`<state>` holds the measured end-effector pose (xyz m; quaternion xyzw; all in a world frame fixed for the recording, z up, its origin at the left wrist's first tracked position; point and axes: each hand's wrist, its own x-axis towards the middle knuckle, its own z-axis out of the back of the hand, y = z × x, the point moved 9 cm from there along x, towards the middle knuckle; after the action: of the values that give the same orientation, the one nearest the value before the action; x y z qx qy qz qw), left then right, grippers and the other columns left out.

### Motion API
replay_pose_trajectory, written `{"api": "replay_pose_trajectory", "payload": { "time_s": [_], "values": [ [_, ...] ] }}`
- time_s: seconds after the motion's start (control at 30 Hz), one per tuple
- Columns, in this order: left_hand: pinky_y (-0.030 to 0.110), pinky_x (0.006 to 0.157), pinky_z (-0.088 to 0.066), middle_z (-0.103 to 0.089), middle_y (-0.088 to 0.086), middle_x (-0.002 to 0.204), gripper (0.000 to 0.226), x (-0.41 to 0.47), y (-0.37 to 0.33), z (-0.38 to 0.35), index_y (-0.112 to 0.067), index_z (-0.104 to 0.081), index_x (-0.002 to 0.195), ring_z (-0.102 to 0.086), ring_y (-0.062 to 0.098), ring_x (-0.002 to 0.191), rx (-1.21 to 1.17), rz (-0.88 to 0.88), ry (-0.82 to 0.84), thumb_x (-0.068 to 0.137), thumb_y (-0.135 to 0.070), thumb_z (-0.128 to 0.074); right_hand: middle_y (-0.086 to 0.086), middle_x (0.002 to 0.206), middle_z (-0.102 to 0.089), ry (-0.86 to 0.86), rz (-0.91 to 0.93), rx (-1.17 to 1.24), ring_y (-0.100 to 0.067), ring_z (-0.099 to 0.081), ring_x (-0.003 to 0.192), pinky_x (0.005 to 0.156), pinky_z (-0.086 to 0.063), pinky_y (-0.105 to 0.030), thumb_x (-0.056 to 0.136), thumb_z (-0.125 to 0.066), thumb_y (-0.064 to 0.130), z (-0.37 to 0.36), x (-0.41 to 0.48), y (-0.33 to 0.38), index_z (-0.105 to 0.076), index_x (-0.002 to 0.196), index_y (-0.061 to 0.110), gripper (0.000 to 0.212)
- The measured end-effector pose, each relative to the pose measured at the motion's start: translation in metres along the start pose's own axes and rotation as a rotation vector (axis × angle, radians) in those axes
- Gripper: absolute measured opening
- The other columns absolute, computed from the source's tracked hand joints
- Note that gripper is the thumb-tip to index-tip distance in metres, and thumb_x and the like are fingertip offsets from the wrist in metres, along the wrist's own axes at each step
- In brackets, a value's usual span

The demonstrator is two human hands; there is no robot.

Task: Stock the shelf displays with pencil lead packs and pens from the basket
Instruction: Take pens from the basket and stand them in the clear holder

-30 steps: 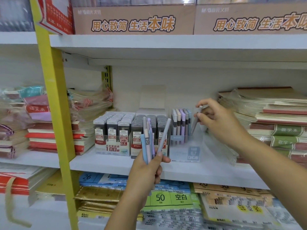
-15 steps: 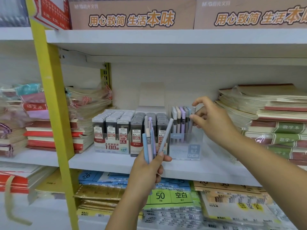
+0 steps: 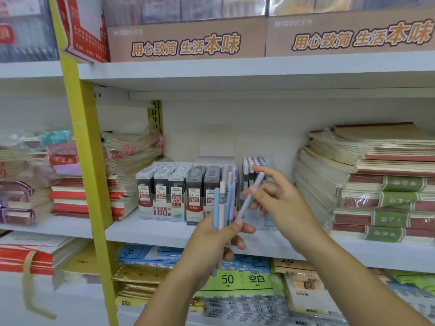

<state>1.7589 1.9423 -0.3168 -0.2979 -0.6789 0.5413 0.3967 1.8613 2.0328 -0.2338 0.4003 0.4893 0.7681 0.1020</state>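
- Right hand (image 3: 280, 203) is raised in front of the middle shelf (image 3: 153, 229), with the forearm coming in from the lower right and the wrist bent left.
- Its thumb and forefinger pinch the upper part of a grey pen (image 3: 250, 196); the other fingers are loosely spread behind it.
- The grey pen is tilted, top up and to the right, with its lower end down at the left thumb.
- Left hand (image 3: 219, 241) comes up from the near bottom centre, fingers curled round a pen bundle (image 3: 223, 203).
- The pen bundle stands about upright in blue, pink and lilac; the tips stick out below the fist.
- Both hands are close together, just in front of the clear pen display (image 3: 255, 164), which has pens standing in it.
- Pencil lead packs (image 3: 169, 182) stand in rows in display boxes just left of the pen display, on the same shelf.
- Notebook stacks (image 3: 376, 184) lie at the right of the shelf; a yellow upright (image 3: 82, 161) stands at the left.
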Motion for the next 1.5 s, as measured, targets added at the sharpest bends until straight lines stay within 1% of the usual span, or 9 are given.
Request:
{"api": "replay_pose_trajectory", "payload": {
  "time_s": [0.17, 0.33, 0.63, 0.8, 0.93, 1.03, 1.13, 1.33, 1.5],
  "values": [
    [0.019, 0.049, -0.048, -0.079, 0.009, 0.098, 0.018, 0.005, -0.018, 0.015, -0.009, -0.064, 0.111, -0.073, 0.013, 0.078, -0.069, 0.018, 0.009, 0.094, -0.013, -0.066, -0.013, 0.089, -0.076, -0.028, -0.085, 0.259, -0.023, -0.071, 0.072, 0.061, -0.055, -0.024, 0.091, -0.061, 0.003, 0.022, -0.001, -0.011, -0.053, 0.100, 0.010, 0.013],
    [0.021, 0.051, -0.052, -0.077, 0.014, 0.100, 0.017, 0.007, -0.022, 0.037, -0.010, -0.062, 0.106, -0.075, 0.018, 0.081, -0.104, -0.035, -0.122, 0.091, -0.003, -0.068, -0.015, 0.094, -0.075, 0.088, -0.169, 0.184, -0.029, -0.073, 0.079, 0.066, -0.057, -0.024, 0.084, -0.063, -0.009, 0.022, -0.001, -0.020, -0.062, 0.083, 0.002, 0.011],
    [0.018, 0.050, -0.048, -0.079, 0.003, 0.087, 0.016, 0.008, -0.049, 0.022, -0.014, -0.059, 0.106, -0.066, 0.008, 0.062, 0.151, -0.209, -0.091, 0.094, -0.008, -0.068, 0.023, 0.076, -0.069, 0.230, 0.001, -0.587, 0.006, -0.061, 0.074, 0.065, -0.044, -0.009, 0.083, -0.075, 0.030, -0.008, -0.009, 0.000, -0.074, 0.087, 0.036, 0.007],
    [0.017, 0.050, -0.046, -0.068, -0.005, 0.065, 0.011, 0.011, -0.052, 0.020, -0.024, -0.069, 0.101, -0.058, 0.005, 0.056, 0.068, -0.245, -0.134, 0.098, -0.016, -0.062, 0.015, 0.089, -0.066, 0.308, 0.021, -0.507, -0.007, -0.060, 0.079, 0.073, -0.050, -0.018, 0.089, -0.068, 0.018, -0.019, -0.007, -0.003, -0.063, 0.118, 0.039, 0.036],
    [0.017, 0.050, -0.044, -0.061, -0.008, 0.061, 0.012, 0.017, -0.046, 0.028, -0.017, -0.068, 0.108, -0.052, 0.004, 0.053, 0.056, -0.219, -0.196, 0.099, -0.020, -0.061, 0.006, 0.088, -0.067, 0.026, 0.103, -0.191, -0.015, -0.066, 0.079, 0.073, -0.058, -0.028, 0.086, -0.069, 0.009, 0.014, 0.010, 0.017, -0.036, 0.141, 0.043, 0.073],
    [0.018, 0.048, -0.043, -0.068, -0.003, 0.071, 0.005, 0.018, -0.043, 0.031, -0.020, -0.063, 0.097, -0.048, 0.005, 0.051, 0.074, -0.208, -0.198, 0.100, -0.019, -0.059, 0.014, 0.094, -0.067, -0.234, 0.334, -0.051, -0.010, -0.070, 0.089, 0.076, -0.058, -0.025, 0.089, -0.064, 0.002, 0.041, 0.010, 0.043, -0.044, 0.125, 0.053, 0.065],
    [0.016, 0.042, -0.039, -0.065, -0.013, 0.057, 0.008, 0.019, -0.036, 0.032, -0.012, -0.059, 0.103, -0.044, 0.001, 0.044, 0.122, -0.174, -0.181, 0.102, -0.018, -0.056, 0.023, 0.098, -0.064, -0.326, 0.481, -0.074, -0.009, -0.070, 0.095, 0.078, -0.058, -0.025, 0.091, -0.062, 0.003, 0.044, 0.006, 0.052, -0.047, 0.112, 0.056, 0.059],
    [0.013, 0.040, -0.035, -0.061, -0.016, 0.052, 0.015, 0.022, -0.022, 0.039, -0.008, -0.059, 0.109, -0.042, 0.000, 0.041, 0.150, -0.121, -0.158, 0.102, -0.021, -0.056, 0.014, 0.096, -0.065, -0.190, 0.371, -0.389, -0.001, -0.065, 0.088, 0.077, -0.054, -0.017, 0.094, -0.062, 0.013, 0.017, 0.024, 0.018, -0.049, 0.120, 0.057, 0.052],
    [0.020, 0.047, -0.041, -0.074, -0.003, 0.078, 0.006, 0.021, -0.018, 0.043, -0.018, -0.060, 0.107, -0.047, 0.007, 0.052, 0.115, -0.120, -0.153, 0.102, -0.018, -0.056, 0.011, 0.091, -0.065, -0.197, 0.338, -0.393, -0.001, -0.064, 0.083, 0.071, -0.051, -0.010, 0.093, -0.064, 0.014, 0.016, 0.030, 0.009, -0.049, 0.122, 0.054, 0.052]
  ]
}}
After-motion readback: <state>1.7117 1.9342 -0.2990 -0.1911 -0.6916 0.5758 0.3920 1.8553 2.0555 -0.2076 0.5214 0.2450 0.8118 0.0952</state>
